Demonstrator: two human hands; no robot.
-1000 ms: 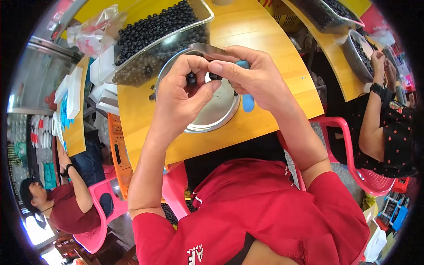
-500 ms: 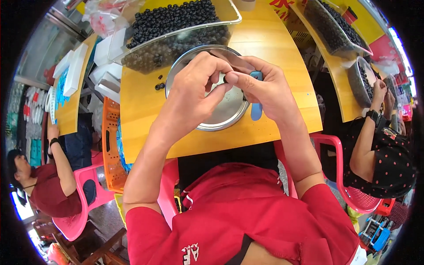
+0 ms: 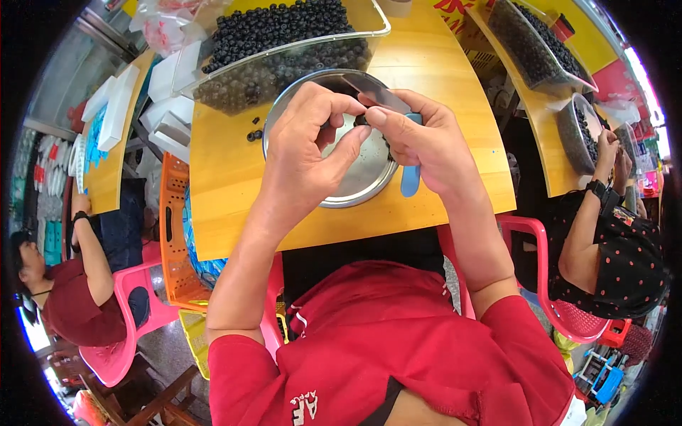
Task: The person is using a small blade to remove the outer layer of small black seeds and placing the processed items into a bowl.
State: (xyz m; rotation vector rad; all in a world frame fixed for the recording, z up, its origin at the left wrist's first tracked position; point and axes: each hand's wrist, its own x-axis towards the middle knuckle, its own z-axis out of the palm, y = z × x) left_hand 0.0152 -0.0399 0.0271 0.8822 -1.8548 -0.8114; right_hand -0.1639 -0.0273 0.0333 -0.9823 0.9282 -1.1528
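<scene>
Both my hands meet above a round metal bowl [image 3: 366, 167] on the table. My left hand [image 3: 302, 145] pinches a small black ring-like part [image 3: 361, 121] between thumb and fingertips. In my right hand [image 3: 433, 138] is a knife [image 3: 410, 181] with a blue handle; its blade points up and left over the bowl's far side. The right thumb presses against the black part, close to the left fingertips. Behind the bowl stands a clear plastic bin [image 3: 284, 53] heaped with the same black parts. My fingers hide much of the part and the bowl.
A few loose black parts [image 3: 254, 135] lie left of the bowl. An orange crate [image 3: 174, 227] stands beside the table. Co-workers sit left and right; a hand [image 3: 607, 149] of the right one works over another bowl [image 3: 579, 135], near a second bin [image 3: 536, 50].
My hands stay together over the bowl and shift only slightly. The knife blade shows more clearly now, turned a little. The view has tilted slightly.
</scene>
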